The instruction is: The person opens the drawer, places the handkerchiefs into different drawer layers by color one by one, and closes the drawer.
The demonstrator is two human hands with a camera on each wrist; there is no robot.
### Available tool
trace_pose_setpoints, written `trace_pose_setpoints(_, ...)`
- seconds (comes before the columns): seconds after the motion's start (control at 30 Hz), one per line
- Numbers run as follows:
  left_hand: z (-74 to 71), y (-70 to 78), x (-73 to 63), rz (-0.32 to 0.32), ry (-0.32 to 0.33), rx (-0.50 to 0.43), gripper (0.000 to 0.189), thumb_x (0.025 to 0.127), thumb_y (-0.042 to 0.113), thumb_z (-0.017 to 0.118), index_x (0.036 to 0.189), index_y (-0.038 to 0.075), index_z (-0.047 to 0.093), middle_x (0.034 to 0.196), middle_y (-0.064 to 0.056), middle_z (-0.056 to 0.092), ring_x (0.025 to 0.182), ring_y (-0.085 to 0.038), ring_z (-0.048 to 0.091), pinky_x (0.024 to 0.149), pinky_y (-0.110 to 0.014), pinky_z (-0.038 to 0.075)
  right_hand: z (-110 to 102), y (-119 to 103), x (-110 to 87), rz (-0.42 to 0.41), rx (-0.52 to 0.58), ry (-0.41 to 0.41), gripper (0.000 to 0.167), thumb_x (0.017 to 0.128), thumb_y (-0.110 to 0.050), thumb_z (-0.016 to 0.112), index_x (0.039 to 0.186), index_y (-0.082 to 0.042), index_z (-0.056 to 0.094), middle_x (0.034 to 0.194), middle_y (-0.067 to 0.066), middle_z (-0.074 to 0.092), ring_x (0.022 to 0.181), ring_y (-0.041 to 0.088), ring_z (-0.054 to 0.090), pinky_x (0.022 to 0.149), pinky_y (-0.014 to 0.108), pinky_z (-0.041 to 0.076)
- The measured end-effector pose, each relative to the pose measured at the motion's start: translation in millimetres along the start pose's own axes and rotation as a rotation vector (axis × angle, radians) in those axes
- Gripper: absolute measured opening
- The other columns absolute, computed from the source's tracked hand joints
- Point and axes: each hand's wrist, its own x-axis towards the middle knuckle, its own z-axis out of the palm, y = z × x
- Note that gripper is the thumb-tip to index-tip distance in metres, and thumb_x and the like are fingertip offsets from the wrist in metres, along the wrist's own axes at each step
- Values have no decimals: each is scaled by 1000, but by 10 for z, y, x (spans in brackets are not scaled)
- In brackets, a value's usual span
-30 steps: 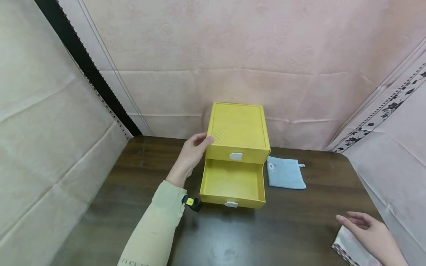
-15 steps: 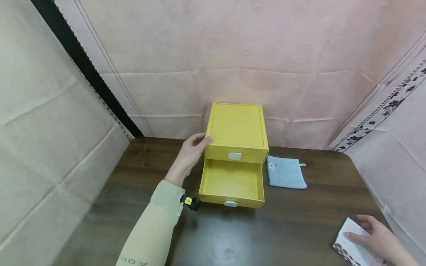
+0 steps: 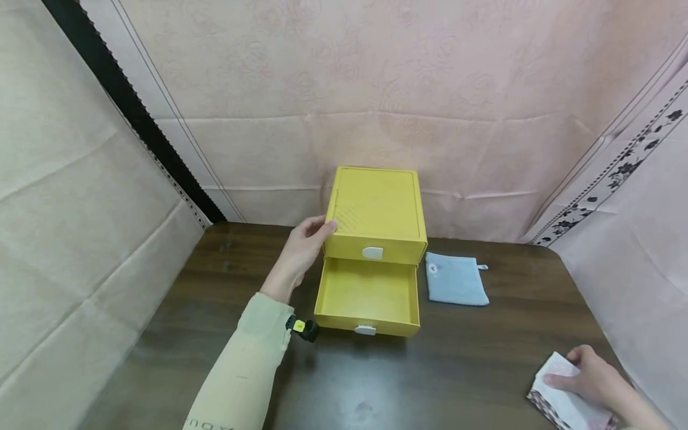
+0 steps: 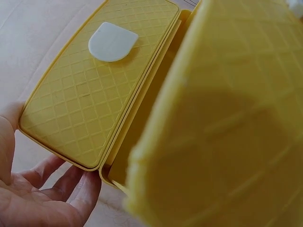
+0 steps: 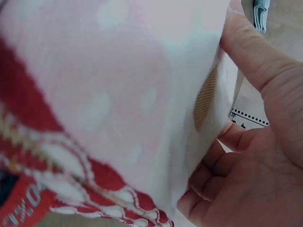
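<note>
A yellow two-drawer box (image 3: 376,203) with white handles stands at the back of the dark wooden table; its lower drawer (image 3: 371,292) is pulled out and its upper one closed. My left hand (image 3: 303,248) holds the box's left side near the front, thumb at the top edge and fingers against the side wall (image 4: 61,187). At the right, my right hand (image 3: 591,376) grips a folded cloth (image 3: 559,394), thumb on its upper face and fingers at its edge. Close up, the cloth (image 5: 132,85) shows pale pink with white spots and a red patterned border.
A folded light blue cloth (image 3: 455,279) with a small loop lies just right of the box. Pale fabric hangings (image 3: 376,89) enclose the table at the back and both sides.
My right hand has come down onto the folded cloth from its left side and now grips it. My left hand keeps its place on the box. The view has shifted slightly.
</note>
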Motion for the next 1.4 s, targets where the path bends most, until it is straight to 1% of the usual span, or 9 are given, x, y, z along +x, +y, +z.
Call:
trace_pose_setpoints(0.13,-12,-16,5,11,-8,-2,69,81,65,65,135,24,52,130,5,53,119,-15,51,105,-40,39,7,-33,-14,3,14,-16,75,76,-50,78,105,9,44,83,8,56,66,19,53,53,34,45)
trace_pose_setpoints(0.23,-37,-17,10,20,-11,-1,70,81,65,65,136,23,51,130,4,52,120,-16,50,106,-40,37,-6,-75,-6,-19,-12,-4,69,77,-49,77,101,9,49,80,5,56,65,18,52,54,34,44)
trace_pose_setpoints(0.5,-76,20,17,23,1,24,72,82,66,64,138,23,50,131,3,52,121,-16,49,106,-41,37,-70,-152,18,-93,-141,73,68,75,-53,77,97,8,57,82,14,62,66,20,51,57,37,42)
trace_pose_setpoints(0.63,-77,25,6,13,2,29,74,81,66,63,139,22,49,132,3,52,121,-17,49,106,-42,37,-80,-175,1,-117,-180,113,67,73,-54,78,94,7,61,79,13,62,68,21,51,58,40,43)
trace_pose_setpoints(0.87,-44,2,6,3,-14,27,76,80,68,63,139,23,49,133,3,51,122,-17,48,107,-42,36,-104,-291,-99,-94,-128,50,48,78,-50,75,84,-6,57,69,1,54,59,16,48,53,33,40)
trace_pose_setpoints(0.97,-20,0,2,5,-23,18,75,80,67,64,138,22,49,132,3,51,121,-16,49,107,-42,36,-149,-326,-143,-105,-123,46,42,81,-48,73,81,-11,54,69,0,52,59,16,46,52,32,37)
trace_pose_setpoints(1.13,34,19,7,21,-41,-3,72,82,64,65,138,21,50,131,3,52,120,-17,50,106,-41,37,-249,-359,-171,-172,-136,92,37,82,-39,75,76,-13,49,64,0,46,58,15,41,51,29,32)
trace_pose_setpoints(1.2,43,16,15,24,-42,-6,72,81,64,65,137,22,50,131,3,52,120,-16,50,106,-40,38,-284,-401,-164,-213,-143,116,33,82,-35,76,75,-13,53,64,-1,49,59,15,43,53,30,34)
trace_pose_setpoints(1.4,4,-21,17,23,-5,5,71,82,65,64,137,22,51,131,3,52,120,-16,50,105,-39,38,-355,-696,-106,-289,-108,190,33,86,-36,73,70,-17,52,61,-4,44,57,11,39,52,29,33)
